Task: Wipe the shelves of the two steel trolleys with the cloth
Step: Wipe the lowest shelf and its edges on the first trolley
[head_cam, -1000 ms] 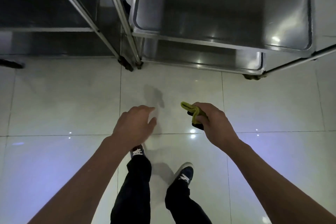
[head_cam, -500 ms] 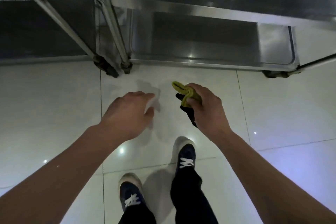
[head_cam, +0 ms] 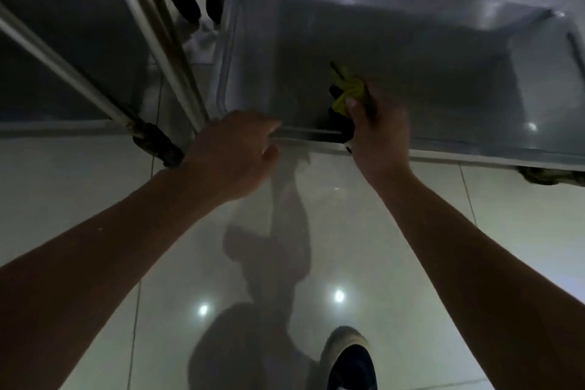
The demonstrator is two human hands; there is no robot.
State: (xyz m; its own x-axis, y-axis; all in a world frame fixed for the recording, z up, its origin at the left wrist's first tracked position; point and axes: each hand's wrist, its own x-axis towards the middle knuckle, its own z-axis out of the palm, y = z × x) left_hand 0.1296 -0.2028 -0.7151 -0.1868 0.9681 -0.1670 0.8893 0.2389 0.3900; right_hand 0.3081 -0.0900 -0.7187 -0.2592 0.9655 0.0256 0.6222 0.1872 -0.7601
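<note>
- The right hand grips a bunched yellow-and-dark cloth, thumb pressed on it, held just over the front rim of the bottom shelf of the right-hand steel trolley.
- The left hand reaches to that same front rim, just left of the right hand; its fingers are loosely bent and hold nothing, and the fingertips meet the rim's edge.
- The shelf is a shallow steel tray with raised edges; nothing lies in it apart from the cloth hanging above its near part.
- Further left of the left hand stands the second trolley, its slanted legs and dark castor near the wrist.
- Below both hands is glossy tiled floor and one dark shoe.
</note>
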